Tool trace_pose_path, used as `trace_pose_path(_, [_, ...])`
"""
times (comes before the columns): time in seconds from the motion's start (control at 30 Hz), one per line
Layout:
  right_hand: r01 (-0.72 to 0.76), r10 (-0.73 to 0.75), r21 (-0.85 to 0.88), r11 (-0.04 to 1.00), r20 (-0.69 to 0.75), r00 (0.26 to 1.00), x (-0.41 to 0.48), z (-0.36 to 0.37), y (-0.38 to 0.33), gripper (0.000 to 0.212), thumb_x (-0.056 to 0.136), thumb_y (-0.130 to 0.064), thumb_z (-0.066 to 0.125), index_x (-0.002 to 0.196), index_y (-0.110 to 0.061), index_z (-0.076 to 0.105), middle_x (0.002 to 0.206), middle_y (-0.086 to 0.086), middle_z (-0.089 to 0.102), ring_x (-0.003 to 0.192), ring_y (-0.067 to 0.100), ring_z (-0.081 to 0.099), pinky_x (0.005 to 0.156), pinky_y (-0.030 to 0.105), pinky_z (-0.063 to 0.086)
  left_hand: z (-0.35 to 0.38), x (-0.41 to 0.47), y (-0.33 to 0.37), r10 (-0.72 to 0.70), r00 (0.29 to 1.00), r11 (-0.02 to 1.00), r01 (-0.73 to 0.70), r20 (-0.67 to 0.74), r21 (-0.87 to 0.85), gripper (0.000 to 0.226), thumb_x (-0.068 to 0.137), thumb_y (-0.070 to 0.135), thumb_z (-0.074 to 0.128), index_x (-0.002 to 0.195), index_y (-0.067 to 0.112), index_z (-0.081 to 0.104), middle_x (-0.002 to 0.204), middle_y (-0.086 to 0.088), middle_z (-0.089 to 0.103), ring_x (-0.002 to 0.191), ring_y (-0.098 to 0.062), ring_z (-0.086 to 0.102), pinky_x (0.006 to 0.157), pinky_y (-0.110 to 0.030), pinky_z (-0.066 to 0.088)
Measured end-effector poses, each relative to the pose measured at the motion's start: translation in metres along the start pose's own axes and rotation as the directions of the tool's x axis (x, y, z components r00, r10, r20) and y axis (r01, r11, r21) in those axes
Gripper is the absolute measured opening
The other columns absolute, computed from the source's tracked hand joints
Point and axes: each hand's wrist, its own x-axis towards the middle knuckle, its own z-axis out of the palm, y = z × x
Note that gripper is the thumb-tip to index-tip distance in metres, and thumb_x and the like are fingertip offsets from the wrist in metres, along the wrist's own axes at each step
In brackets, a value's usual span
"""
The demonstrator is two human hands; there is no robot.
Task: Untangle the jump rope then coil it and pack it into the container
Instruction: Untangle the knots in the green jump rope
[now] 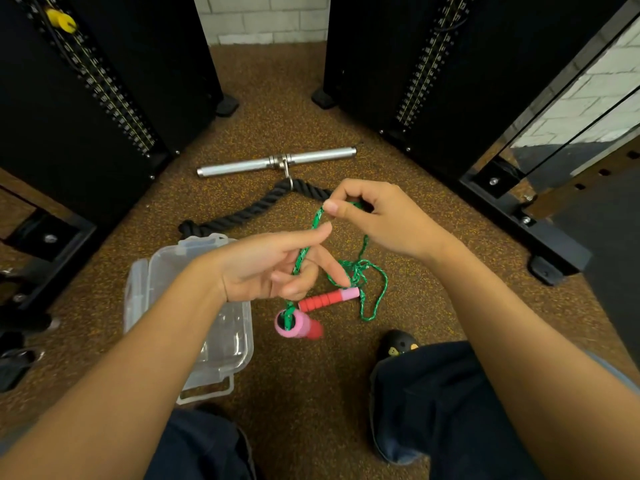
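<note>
A green jump rope (pixel 360 271) with two pink-and-red handles is partly lifted off the floor. My right hand (pixel 374 216) pinches the rope's upper end between thumb and fingers. My left hand (pixel 277 268) holds the rope lower down, the cord running between its fingers. One handle (pixel 298 323) dangles just below my left hand. The other handle (pixel 329 299) lies on the floor beside a knotted tangle of cord. An open clear plastic container (pixel 221 341) sits on the floor under my left forearm.
A metal bar attachment (pixel 277 161) and a thick black rope (pixel 249 213) lie on the brown speckled floor beyond my hands. Black weight-stack machines (pixel 104 98) stand left and right. My knees and a dark shoe (pixel 396 344) are at the bottom.
</note>
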Motion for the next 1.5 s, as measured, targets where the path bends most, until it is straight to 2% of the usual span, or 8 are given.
trace_pose_path(0.27, [-0.026,0.026,-0.002,1.0,0.123,0.992,0.001,0.012,0.001,0.024,0.094,-0.034,0.046,0.076,-0.021,0.055,0.071,0.002,0.051,0.067,0.008,0.044,0.063,0.023,0.035,-0.002,-0.001,0.004,0.281,0.96,0.883,-0.264,-0.014,-0.388,0.041,0.084,0.033,0.044,0.071,0.01,0.076,0.063,-0.002,0.066,0.052,-0.006,0.057,0.057,-0.022,0.051])
trace_pose_path(0.47, [-0.096,0.161,-0.262,0.96,0.237,0.958,-0.002,0.016,0.01,0.035,0.099,-0.038,0.031,0.086,-0.015,0.054,0.08,-0.001,0.058,0.076,0.014,0.054,0.066,0.02,0.038,-0.015,-0.004,0.013,0.552,0.823,0.582,-0.497,-0.136,-0.644,0.043,0.098,0.017,0.033,0.114,-0.014,0.057,0.137,-0.025,0.047,0.125,-0.035,0.049,0.104,-0.045,0.041])
trace_pose_path(0.57, [-0.092,0.177,-0.3,0.95,0.273,0.946,-0.003,0.019,0.013,0.034,0.099,-0.04,0.031,0.085,-0.015,0.05,0.083,0.004,0.062,0.077,0.017,0.056,0.069,0.028,0.037,-0.017,-0.008,0.017,0.53,0.735,0.514,-0.675,-0.423,-0.529,0.04,0.092,0.023,0.037,0.103,0.002,0.07,0.133,-0.015,0.054,0.123,-0.025,0.053,0.098,-0.037,0.047])
trace_pose_path(0.73, [0.099,0.008,-0.317,0.943,0.32,0.948,-0.005,0.026,-0.004,0.033,0.099,-0.035,0.036,0.083,-0.01,0.052,0.073,0.002,0.059,0.066,0.013,0.054,0.064,0.032,0.04,-0.013,0.005,0.009,0.395,0.604,0.795,-0.603,-0.692,-0.073,0.04,0.1,0.027,0.028,0.118,0.01,0.059,0.132,-0.004,0.057,0.12,-0.014,0.056,0.107,-0.032,0.038])
trace_pose_path(1.03, [0.238,-0.169,-0.296,0.925,0.24,0.956,-0.003,0.023,-0.013,0.032,0.09,-0.036,0.055,0.081,-0.007,0.064,0.076,0.003,0.063,0.074,0.014,0.056,0.071,0.037,0.046,0.005,0.026,-0.008,0.262,0.788,0.963,-0.178,-0.557,0.201,0.04,0.093,0.052,0.033,0.125,0.037,0.051,0.136,-0.001,0.053,0.128,-0.018,0.046,0.106,-0.035,0.038])
trace_pose_path(1.17, [0.239,-0.219,-0.235,0.942,0.108,0.97,-0.002,0.013,-0.01,0.032,0.079,-0.042,0.066,0.074,-0.011,0.062,0.073,-0.007,0.056,0.067,0.003,0.048,0.066,0.021,0.041,0.009,0.023,-0.005,0.254,0.825,0.947,-0.105,-0.504,0.305,0.051,0.097,0.047,0.027,0.105,0.014,0.065,0.054,0.002,0.067,0.063,-0.005,0.062,0.107,-0.048,0.035])
trace_pose_path(1.3, [0.192,-0.192,-0.206,0.96,0.02,0.981,-0.001,0.006,-0.004,0.044,0.074,-0.046,0.069,0.063,-0.008,0.051,0.06,-0.008,0.045,0.055,0.005,0.039,0.054,0.015,0.031,0.014,0.015,0.003,0.165,0.929,0.952,-0.063,-0.33,0.3,0.072,0.091,0.054,0.021,0.11,-0.001,0.063,0.077,-0.033,0.067,0.035,-0.004,0.044,0.101,-0.036,0.038])
trace_pose_path(1.5, [0.068,-0.07,-0.098,0.993,-0.017,0.997,-0.001,0.007,-0.001,0.044,0.081,-0.049,0.055,0.064,-0.009,0.047,0.055,-0.009,0.036,0.052,0.004,0.033,0.051,0.015,0.028,0.006,-0.003,0.012,0.091,0.982,0.996,-0.087,-0.167,0.03,0.065,0.088,0.051,0.029,0.099,0.002,0.071,0.043,-0.01,0.058,0.03,-0.008,0.038,0.09,-0.029,0.05])
